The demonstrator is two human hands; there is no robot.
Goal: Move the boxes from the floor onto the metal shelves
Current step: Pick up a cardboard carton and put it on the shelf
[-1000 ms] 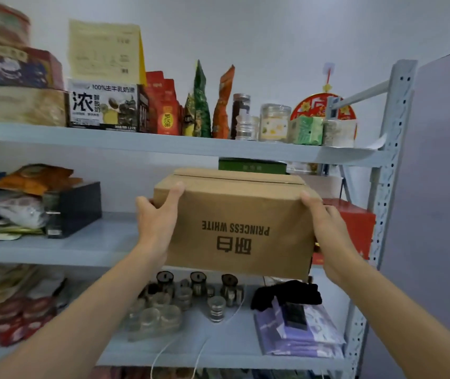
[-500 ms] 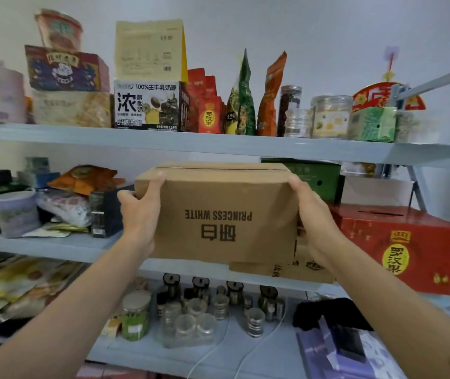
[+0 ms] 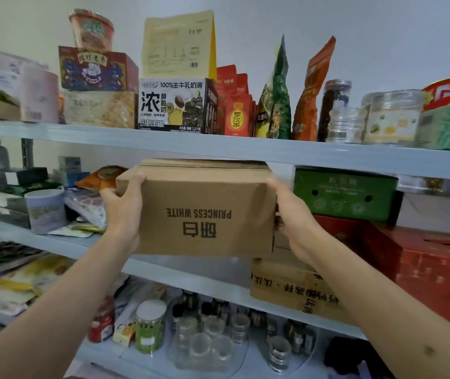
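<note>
Cardboard box (image 3: 204,212), printed upside down, is gripped at both ends by the left hand (image 3: 124,212) and right hand (image 3: 296,225), fingers curled round its corners, at the middle shelf's front edge (image 3: 180,272). Judged nearly placed; sliding in and release remain.

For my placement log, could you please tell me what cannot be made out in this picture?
- Head view: whether the PRINCESS WHITE box rests on the middle shelf; its base hides this.
- Right hand fingers: behind the box.
- Smaller carton: print covered by the right forearm.
- Floor: out of frame.
</note>
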